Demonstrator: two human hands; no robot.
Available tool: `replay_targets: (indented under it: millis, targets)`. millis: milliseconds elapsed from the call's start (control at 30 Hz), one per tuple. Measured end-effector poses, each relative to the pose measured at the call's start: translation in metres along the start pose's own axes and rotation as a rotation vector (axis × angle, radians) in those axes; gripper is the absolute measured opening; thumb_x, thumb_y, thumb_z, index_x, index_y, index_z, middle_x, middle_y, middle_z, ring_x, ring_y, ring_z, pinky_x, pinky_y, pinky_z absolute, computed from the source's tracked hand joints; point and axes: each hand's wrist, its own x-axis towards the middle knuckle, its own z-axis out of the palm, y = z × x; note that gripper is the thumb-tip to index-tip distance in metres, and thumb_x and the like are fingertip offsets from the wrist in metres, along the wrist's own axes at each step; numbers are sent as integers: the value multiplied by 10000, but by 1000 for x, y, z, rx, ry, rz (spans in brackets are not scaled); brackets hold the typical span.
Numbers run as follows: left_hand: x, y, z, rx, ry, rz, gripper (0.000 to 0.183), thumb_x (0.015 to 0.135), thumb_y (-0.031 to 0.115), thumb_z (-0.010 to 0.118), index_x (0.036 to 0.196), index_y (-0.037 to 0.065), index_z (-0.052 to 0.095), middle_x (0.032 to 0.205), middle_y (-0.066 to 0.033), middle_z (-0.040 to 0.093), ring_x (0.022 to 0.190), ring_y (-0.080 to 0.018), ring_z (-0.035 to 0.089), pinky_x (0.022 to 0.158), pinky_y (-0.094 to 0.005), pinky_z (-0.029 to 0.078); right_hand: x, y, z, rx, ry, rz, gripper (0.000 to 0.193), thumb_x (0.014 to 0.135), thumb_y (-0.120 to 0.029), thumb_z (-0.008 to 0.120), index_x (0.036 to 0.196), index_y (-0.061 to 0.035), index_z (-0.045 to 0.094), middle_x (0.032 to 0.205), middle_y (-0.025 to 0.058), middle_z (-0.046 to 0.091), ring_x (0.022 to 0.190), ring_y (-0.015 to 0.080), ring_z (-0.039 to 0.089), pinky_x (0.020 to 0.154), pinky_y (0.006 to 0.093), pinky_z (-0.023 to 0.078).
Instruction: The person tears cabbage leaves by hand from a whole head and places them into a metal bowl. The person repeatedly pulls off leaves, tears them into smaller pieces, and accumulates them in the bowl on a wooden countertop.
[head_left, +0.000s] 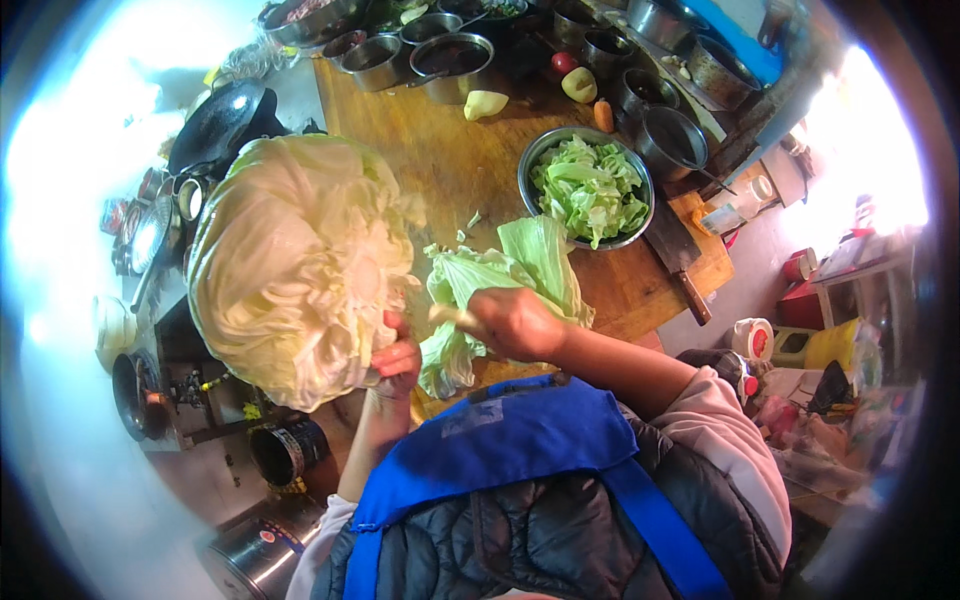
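A large pale cabbage point(300, 260) is propped up at the left, its cut stem side turned toward the right. My left hand point(398, 352) grips its lower right edge, with the fingers pressed against the leaves. Just right of it, my right hand point(515, 322) is closed, the thumb pointing at the cabbage; what its curled fingers hold is hidden. Loose green cabbage leaves point(535, 255) lie on the wooden board point(430, 150) under and beyond that hand. Beyond them stands a steel bowl point(525, 180) filled with torn leaf pieces point(590, 190).
A cleaver point(690, 295) lies right of the bowl, its handle over the board's edge. Several metal pots point(455, 60) line the far side, near cut pale vegetable pieces point(485, 104), a tomato point(564, 62) and a carrot piece point(603, 115). A wok point(215, 125) stands far left.
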Motion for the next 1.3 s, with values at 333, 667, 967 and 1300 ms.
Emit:
replay_targets:
  millis: [333,667,967,1300]
  targets:
    - [-21,14,-2,317,70,25,595,892,275,665,1430,103,477,1427,-100,520,891,-239,669,723,-395,568,61,-5,-99,76,379,74,834,696,-360,853,1380,-66,476,1387,228,456,1278,384,463,1047,452,423]
    - [-24,15,26,1131,363,550,666,874,329,586,1448,38,413,1388,-163,529,1185,-323,580,993,-479,476,83,-46,-135,44,148,-243,837,577,-343,909,1319,-156,572,1486,166,403,1363,443,376,1107,540,347]
    - [-32,-19,33,1169,508,749,666,820,108,613,1442,6,397,1358,-149,554,1221,-319,560,1033,-449,456,49,-24,-72,23,512,329,756,742,-300,847,1261,16,398,1237,215,513,1117,349,550,984,454,446]
    - [-47,-12,37,1385,509,827,621,818,159,608,1391,-8,439,1312,-140,577,1202,-301,566,1012,-435,462,35,-9,-62,66,664,271,284,912,-34,574,1168,36,473,1112,232,597,934,349,619,814,424,514]
